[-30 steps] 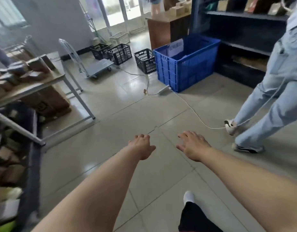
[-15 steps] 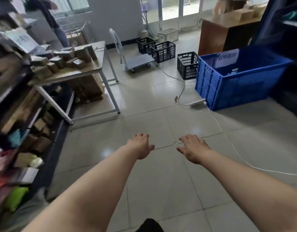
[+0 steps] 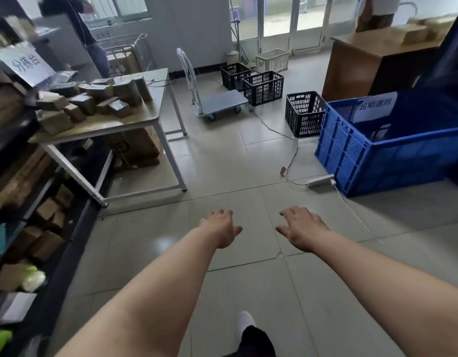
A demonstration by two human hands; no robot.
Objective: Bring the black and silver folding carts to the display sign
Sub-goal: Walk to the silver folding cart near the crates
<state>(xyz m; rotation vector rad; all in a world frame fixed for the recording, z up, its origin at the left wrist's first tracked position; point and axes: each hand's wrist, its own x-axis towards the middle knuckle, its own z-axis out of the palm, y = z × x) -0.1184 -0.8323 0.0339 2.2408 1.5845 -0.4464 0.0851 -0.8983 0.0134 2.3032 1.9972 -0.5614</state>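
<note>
Shelf goods [image 3: 14, 253] blurred, cut off left

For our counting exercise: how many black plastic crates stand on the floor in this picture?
3. Two touch side by side near the back wall, the rear one and the front one; a third stands beside the blue crate. Others may be hidden.

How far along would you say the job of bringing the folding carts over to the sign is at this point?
Nothing looks done yet. The silver platform cart stands parked by the far wall beside the black crates; no black cart is clearly visible. Both the left hand and right hand are empty, held out over bare floor. Reaching, gripping and moving the carts all remain.
</note>
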